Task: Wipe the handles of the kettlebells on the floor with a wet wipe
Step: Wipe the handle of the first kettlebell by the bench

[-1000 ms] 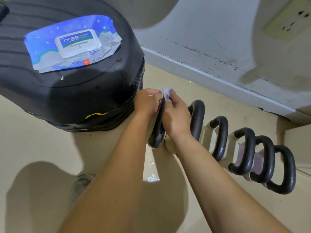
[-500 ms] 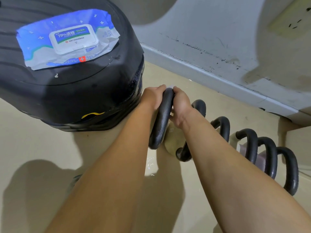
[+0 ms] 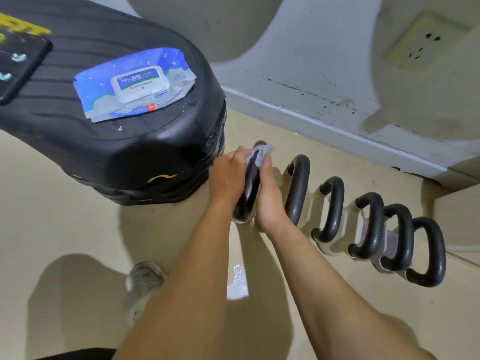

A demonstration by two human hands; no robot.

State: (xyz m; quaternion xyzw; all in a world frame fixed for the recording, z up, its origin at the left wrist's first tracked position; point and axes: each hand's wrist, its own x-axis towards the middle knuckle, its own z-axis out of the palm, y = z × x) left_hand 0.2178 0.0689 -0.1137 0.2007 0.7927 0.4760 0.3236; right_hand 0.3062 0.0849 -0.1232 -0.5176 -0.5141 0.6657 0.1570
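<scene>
Several kettlebells with black loop handles stand in a row on the floor along the wall. Both my hands are on the leftmost handle. My left hand grips its left side near the top. My right hand lies against its right side, fingers pressing a crumpled white wet wipe over the top of the loop. The neighbouring handle stands just right of my right hand. The rest of the row runs to the right, with pale bodies mostly hidden below the handles.
A black ribbed bench pad rises close on the left, with a blue pack of wipes lying on it. A grey skirting board and wall run behind the row. My grey shoe is on the beige floor, beside a wet patch.
The wipe, hidden half a second ago, now shows over the top of the handle. My right hand has shifted down the handle's right side. The view has pulled back and turned left.
</scene>
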